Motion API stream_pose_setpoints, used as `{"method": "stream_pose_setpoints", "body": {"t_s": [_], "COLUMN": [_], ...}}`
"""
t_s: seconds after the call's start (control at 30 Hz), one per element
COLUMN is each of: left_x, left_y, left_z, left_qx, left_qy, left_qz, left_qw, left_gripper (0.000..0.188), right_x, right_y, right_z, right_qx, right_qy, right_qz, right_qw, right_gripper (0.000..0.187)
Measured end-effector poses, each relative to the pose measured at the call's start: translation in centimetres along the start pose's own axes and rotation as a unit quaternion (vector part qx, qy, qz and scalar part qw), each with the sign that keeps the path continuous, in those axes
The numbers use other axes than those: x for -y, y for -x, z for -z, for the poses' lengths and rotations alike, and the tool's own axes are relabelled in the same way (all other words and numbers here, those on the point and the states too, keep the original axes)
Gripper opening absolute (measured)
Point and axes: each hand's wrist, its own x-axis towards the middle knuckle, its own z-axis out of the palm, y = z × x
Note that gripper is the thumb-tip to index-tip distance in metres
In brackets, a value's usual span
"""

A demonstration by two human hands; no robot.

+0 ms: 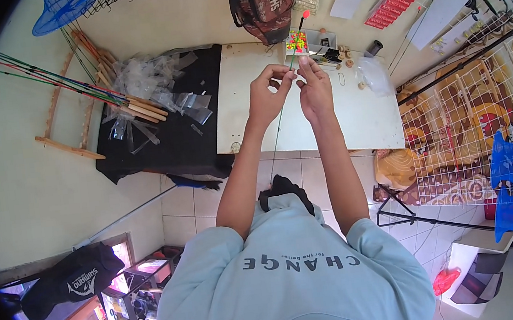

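**A thin green fishing rod, pinched near its upper end**

The left grip (269,95) pinches the thin green fishing rod (277,126) with thumb and forefinger pressed together. The right grip (315,93) is just beside it, with its fingertips near the rod; I cannot tell whether they touch it. Above the left grip, the rod appears to continue to a red tip (306,14); below, it passes over the near edge of the white worktop (359,116).

I judge that this rod is very light, springy and smooth, so it may turn or slide a little between bare fingers. The slender upper part seems the most fragile: a sharp bend or a hard squeeze could crack it. In my opinion, a soft pinch with the finger pads is best, and a second hold close to the first, so that the part between does not bend. The red tip is better left free.

Beyond the grips, small bright pieces (300,41) in red, yellow and green show behind the rod. To the right of the right grip lies a clear plastic bag (375,76).
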Motion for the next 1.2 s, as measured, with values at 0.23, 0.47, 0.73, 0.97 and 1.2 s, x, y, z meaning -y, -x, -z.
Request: {"method": "stream_pose_setpoints", "body": {"t_s": [0.23, 0.47, 0.73, 0.97, 1.2], "left_x": [0.12, 0.06, -0.03, -0.33, -0.19], "left_y": [-0.11, -0.10, -0.14, -0.15, 0.04], "left_z": [0.10, 0.48, 0.59, 0.39, 0.26], "left_qx": [-0.002, 0.020, 0.025, 0.010, -0.015], "left_qy": [-0.005, -0.019, -0.006, -0.001, 0.027], "left_qz": [0.001, 0.014, 0.018, -0.011, -0.041], "left_qw": [1.000, 1.000, 1.000, 1.000, 0.999], "left_gripper": [0.010, 0.012, 0.013, 0.025, 0.031], "right_x": [0.22, -0.17, -0.10, 0.03, 0.48], "right_y": [0.27, 0.08, 0.17, 0.25, 0.52], "right_z": [-0.40, -0.45, -0.52, -0.67, -0.58], "right_qx": [0.001, 0.010, 0.019, 0.026, 0.043], "right_qy": [-0.021, -0.030, -0.037, 0.001, 0.049], "right_qz": [-0.030, -0.036, -0.043, -0.020, 0.040], "right_qw": [0.999, 0.999, 0.998, 0.999, 0.997], "right_gripper": [0.027, 0.025, 0.026, 0.024, 0.023]}}
